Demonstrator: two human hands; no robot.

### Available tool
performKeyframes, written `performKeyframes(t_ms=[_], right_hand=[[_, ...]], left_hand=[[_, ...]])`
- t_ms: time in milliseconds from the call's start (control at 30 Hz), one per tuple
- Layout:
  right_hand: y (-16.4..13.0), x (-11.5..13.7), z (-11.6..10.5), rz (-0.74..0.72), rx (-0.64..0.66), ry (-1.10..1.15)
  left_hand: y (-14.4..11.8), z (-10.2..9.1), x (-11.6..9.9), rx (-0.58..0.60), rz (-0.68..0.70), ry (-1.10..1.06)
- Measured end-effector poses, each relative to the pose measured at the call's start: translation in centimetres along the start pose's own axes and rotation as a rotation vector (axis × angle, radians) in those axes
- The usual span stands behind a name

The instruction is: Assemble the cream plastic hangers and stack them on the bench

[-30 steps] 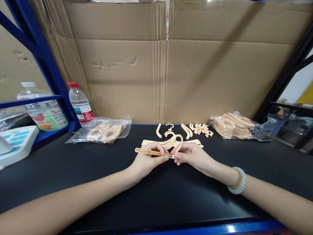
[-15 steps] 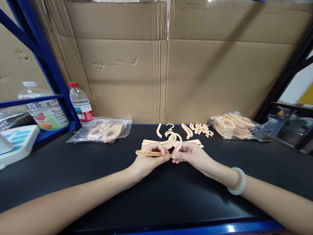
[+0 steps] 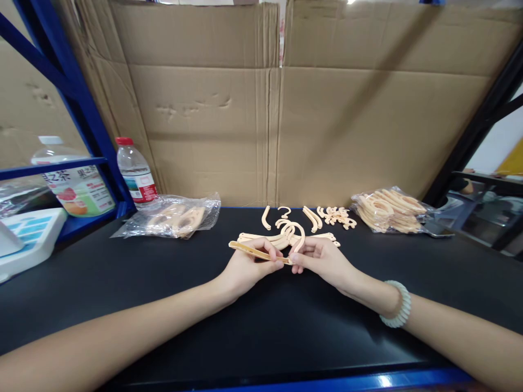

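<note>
A beige hanger arm (image 3: 249, 250) lies pinched in my left hand (image 3: 251, 268), its free end pointing left and slightly up. My right hand (image 3: 317, 255) is closed on the base of a curved hanger hook (image 3: 300, 233), which rises above the fingers. The arm's inner end meets the hook's base between my fingertips; whether they are joined I cannot tell. Just behind both hands lies a stack of hangers (image 3: 330, 237) on the black table (image 3: 261, 332), partly hidden by the hands.
Behind the stack lie a loose hanger arm (image 3: 266, 219), a loose hook (image 3: 285, 211), more arms (image 3: 312, 219) and a pile of hooks (image 3: 335, 215). Bagged parts sit left (image 3: 175, 220) and right (image 3: 386, 209). A red-capped bottle (image 3: 137, 177) stands at back left, before a cardboard wall (image 3: 204, 109).
The hanger arm has tilted, its left end now higher and its broad side more visible. Both hands stay nearly in place, with the hook still held upright.
</note>
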State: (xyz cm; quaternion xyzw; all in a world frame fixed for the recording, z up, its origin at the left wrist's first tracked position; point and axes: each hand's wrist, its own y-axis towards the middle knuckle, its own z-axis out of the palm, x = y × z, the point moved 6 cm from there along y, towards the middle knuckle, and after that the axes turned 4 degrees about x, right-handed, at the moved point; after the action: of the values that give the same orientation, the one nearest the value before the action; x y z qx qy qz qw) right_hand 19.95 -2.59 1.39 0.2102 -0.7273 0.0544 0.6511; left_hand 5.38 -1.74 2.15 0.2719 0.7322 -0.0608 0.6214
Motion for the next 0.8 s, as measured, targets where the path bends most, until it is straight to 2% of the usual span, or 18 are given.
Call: performKeyframes(t_ms=[500, 667, 800], right_hand=[[-0.07, 0.2, 0.1, -0.012, -0.003, -0.018], [0.01, -0.05, 0.01, -0.011, -0.021, 0.017], [0.08, -0.41, -0.1, 0.009, -0.028, 0.076]], left_hand=[[0.03, -0.19, 0.22, -0.017, -0.017, -0.002], [0.13, 0.26, 0.52, 0.013, -0.039, -0.066], [0.1, 0.17, 0.52, -0.03, -0.055, -0.1]])
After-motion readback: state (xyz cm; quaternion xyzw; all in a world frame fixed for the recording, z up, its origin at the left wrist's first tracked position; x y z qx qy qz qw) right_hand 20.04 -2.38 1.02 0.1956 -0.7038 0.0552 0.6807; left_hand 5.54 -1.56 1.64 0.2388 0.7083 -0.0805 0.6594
